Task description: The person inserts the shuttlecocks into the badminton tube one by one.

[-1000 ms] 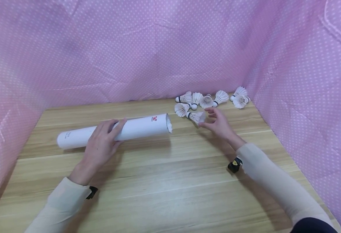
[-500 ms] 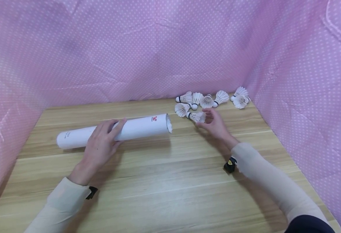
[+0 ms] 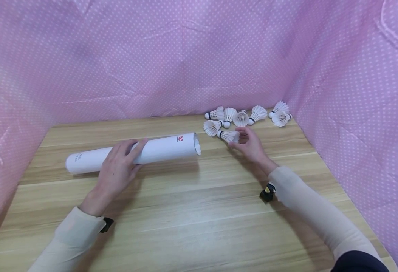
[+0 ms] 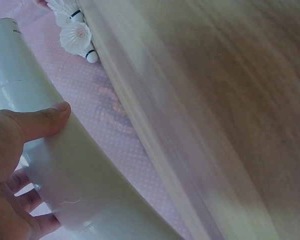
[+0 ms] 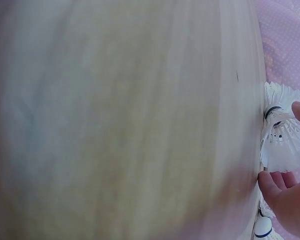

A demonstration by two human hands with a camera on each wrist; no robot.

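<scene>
My left hand (image 3: 117, 168) grips a white shuttlecock tube (image 3: 166, 149) around its middle, thumb along one side and fingers round the other in the left wrist view. The tube lies nearly level, its ragged-edged end facing right, a red logo near that end. To the right, my right hand (image 3: 251, 149) holds the feather skirt of the nearest shuttlecock (image 3: 226, 136) between thumb and fingers. That shuttlecock lies on its side, cork to the left. In the right wrist view, fingers (image 5: 272, 187) sit at the skirt's edge. The tube's inside is mostly hidden.
Several more shuttlecocks (image 3: 241, 118) lie in a cluster along the back of the wooden table (image 3: 192, 219). Two others (image 3: 281, 118) sit at the back right corner. Pink dotted cloth (image 3: 171, 56) hangs behind and on both sides.
My right hand has moved slightly left, its thumb and fingers now round the shuttlecock's skirt. My left hand and the tube have stayed in place.
</scene>
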